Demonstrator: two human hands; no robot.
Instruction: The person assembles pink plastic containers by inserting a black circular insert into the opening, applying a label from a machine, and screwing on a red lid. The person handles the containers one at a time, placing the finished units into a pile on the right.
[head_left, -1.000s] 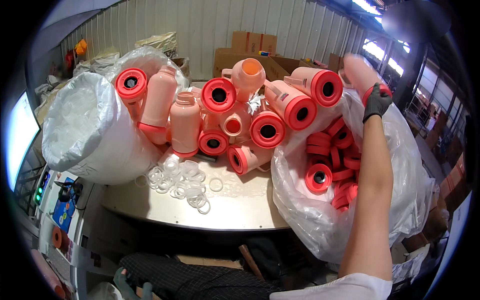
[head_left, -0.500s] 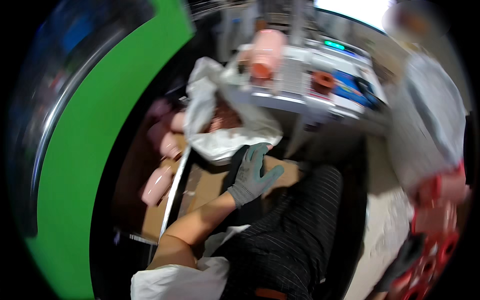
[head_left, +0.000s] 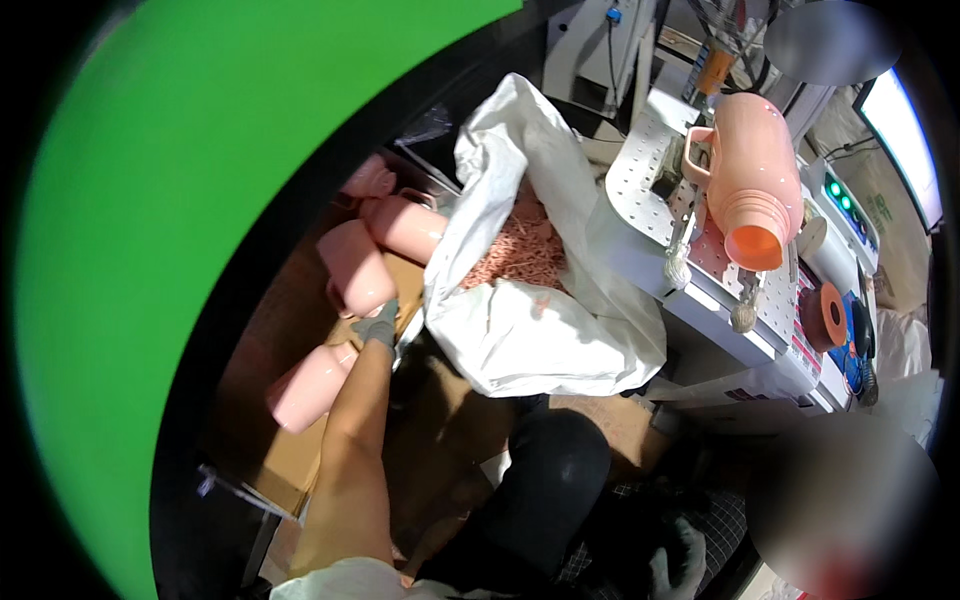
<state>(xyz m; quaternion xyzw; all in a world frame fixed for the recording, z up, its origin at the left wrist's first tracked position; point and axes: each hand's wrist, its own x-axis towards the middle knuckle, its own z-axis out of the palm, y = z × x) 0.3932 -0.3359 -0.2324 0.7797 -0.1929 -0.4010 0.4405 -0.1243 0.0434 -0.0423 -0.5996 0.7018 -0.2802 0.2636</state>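
Note:
My left hand (head_left: 377, 325), in a grey glove, is reached down into the box at the left. Its fingers close around the lower end of a glossy pink jug body (head_left: 352, 262) with a handle. A second pink jug body (head_left: 308, 392) lies just below my left wrist, its neck toward my forearm. Another pink jug body (head_left: 405, 226) rests beyond, against the white sack. Low at the right, in shadow by my lap, my right hand (head_left: 680, 558) shows in a grey glove; its fingers are too dark to make out.
An open white sack (head_left: 540, 345) holds small pinkish-brown pieces (head_left: 525, 250). On the perforated bench (head_left: 640, 165) at the right lies a large pink jug (head_left: 755, 180), near an orange-brown ring (head_left: 822, 316). A green panel (head_left: 130, 300) curves along the left.
My left hand has moved from above my leg to the jug bodies in the box. The view has swung left, and my right hand is away from the red parts.

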